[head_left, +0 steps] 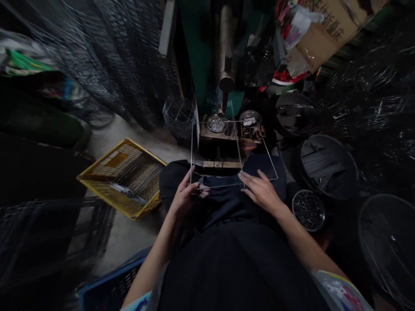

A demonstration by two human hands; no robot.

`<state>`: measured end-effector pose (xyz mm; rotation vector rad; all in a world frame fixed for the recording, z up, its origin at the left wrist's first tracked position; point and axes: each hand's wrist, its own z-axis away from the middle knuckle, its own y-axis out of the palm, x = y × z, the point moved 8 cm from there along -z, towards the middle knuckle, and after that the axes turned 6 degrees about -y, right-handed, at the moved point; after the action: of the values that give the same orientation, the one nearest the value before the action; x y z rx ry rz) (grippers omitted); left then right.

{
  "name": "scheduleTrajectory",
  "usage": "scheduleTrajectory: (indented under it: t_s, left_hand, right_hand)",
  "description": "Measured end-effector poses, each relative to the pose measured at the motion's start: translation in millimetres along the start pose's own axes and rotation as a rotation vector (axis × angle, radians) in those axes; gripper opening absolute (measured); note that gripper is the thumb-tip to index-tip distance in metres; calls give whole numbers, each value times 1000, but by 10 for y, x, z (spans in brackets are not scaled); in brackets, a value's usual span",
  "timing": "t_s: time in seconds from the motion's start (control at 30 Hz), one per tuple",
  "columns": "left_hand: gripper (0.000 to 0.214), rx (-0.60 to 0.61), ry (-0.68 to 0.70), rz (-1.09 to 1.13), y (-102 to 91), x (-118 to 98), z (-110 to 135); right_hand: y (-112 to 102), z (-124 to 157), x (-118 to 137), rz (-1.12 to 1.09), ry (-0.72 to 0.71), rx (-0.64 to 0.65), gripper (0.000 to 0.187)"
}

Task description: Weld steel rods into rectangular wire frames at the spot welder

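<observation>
The place is a dim, crowded workshop with a bare concrete floor (129,233), and the person sits low with dark clothing over the lap. Just in front stands a green machine (201,65) with a small work table (223,134), on which two shallow dishes (217,124) hold small metal pieces.

A thin rectangular wire frame (191,147) lies almost flat above the lap, its far side reaching over the work table. The left hand (186,196) is closed around the near left corner of the frame, thumb on top. The right hand (262,192) lies on the near side of the frame with the fingers stretched and a little apart; it seems to press the wire down, but the dark cloth makes this hard to see.

To the left a yellow crate (97,172) on the floor holds wire rods, and a blue crate (106,285) shows at the lower edge. A round wire basket (179,113) stands beside the machine. On the right are a dark bucket (327,166) with rods and a bowl (308,210) of small parts near the right forearm. Black wire mesh (123,56) is stacked behind.
</observation>
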<state>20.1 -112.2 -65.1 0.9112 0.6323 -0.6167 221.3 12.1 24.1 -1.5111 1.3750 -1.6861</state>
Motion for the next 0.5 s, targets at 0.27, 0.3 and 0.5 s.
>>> scheduleTrajectory:
  t_s: [0.27,0.3,0.5]
  left_hand:
    - [89,69,-64,22,343,206,2]
    - [89,59,-59,14,301,196,27]
    - [92,50,-26,-1,50,137,226]
  right_hand:
    - [529,-310,347,-218,-66,33,60]
    - [508,-271,346,-222,-65,23,59]
    - [251,-14,219,-155,2,-9,58]
